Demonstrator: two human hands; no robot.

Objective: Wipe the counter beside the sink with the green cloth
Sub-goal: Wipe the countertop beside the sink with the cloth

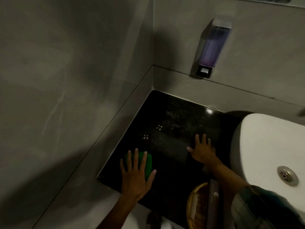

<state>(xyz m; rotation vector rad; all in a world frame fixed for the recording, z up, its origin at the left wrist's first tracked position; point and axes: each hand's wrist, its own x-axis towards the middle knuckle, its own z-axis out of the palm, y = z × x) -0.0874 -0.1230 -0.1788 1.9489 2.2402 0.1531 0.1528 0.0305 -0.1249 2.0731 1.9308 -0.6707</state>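
Green cloth (143, 162) under flat, spread left hand (135, 177) on counter (171, 123).

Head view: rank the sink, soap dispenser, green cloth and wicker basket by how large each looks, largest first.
1. sink, cut off by the frame.
2. soap dispenser.
3. wicker basket, partly hidden and nearer the camera, so unsure against the dispenser.
4. green cloth, half covered by the left hand.

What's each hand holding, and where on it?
Nothing is gripped. The left hand lies flat, fingers spread, pressing on top of the green cloth. The right hand rests flat on the bare counter.
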